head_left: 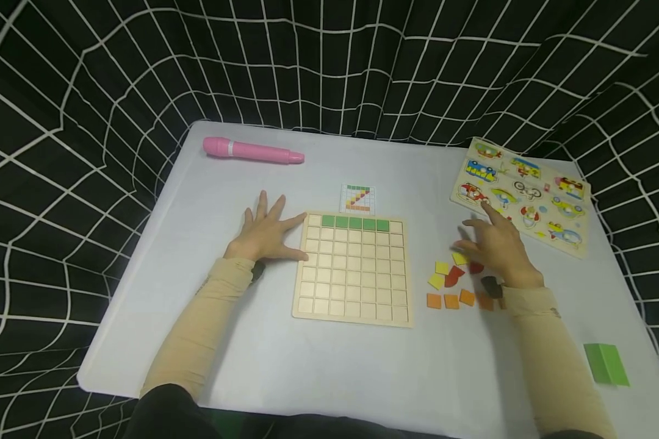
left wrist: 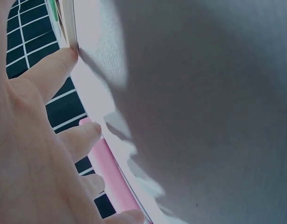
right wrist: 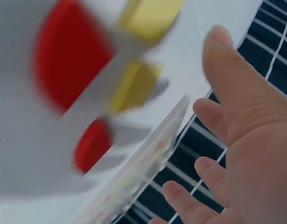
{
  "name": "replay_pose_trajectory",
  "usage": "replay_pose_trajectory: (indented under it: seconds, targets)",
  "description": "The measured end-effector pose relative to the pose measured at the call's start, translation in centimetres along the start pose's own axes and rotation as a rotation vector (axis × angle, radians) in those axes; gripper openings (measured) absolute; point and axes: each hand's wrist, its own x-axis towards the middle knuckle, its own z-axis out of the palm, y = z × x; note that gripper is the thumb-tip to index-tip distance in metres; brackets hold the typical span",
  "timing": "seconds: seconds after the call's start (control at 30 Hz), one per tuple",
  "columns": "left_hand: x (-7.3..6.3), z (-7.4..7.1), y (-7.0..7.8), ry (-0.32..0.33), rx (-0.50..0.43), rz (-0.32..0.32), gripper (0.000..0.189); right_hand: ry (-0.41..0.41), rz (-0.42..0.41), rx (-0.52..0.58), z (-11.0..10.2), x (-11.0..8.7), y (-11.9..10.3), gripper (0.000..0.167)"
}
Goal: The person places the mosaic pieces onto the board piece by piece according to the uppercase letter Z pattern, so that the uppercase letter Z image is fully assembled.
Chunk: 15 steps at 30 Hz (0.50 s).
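Note:
A square wooden grid board lies mid-table, with a row of green square tiles along its far edge. My left hand is spread beside the board's left side, its thumb and index finger touching the edge. To the right of the board lie loose yellow tiles, red curved tiles and orange square tiles. Above and beyond these my right hand hovers with loosely extended fingers, holding nothing; the right wrist view shows it apart from the tiles. A small pattern card lies just beyond the board.
At the back left is a pink microphone-shaped object. A wooden vehicle puzzle lies at the back right, close to my right fingertips. Near the right front stands a folded green piece. Black curtains with white grid lines surround the white table.

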Motion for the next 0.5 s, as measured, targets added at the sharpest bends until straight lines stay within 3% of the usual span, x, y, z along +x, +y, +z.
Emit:
replay_pose_trajectory:
  seconds: [0.27, 0.5]
  targets:
    - [0.1, -0.2, 0.0, 0.005, 0.008, -0.009, 0.102, -0.014, 0.064, -0.012, -0.2, -1.5, 3.3, 0.057]
    - [0.0, 0.0, 0.1, 0.001, -0.003, -0.005, 0.102, -0.072, 0.083, -0.014, 0.2, -2.0, 4.3, 0.048]
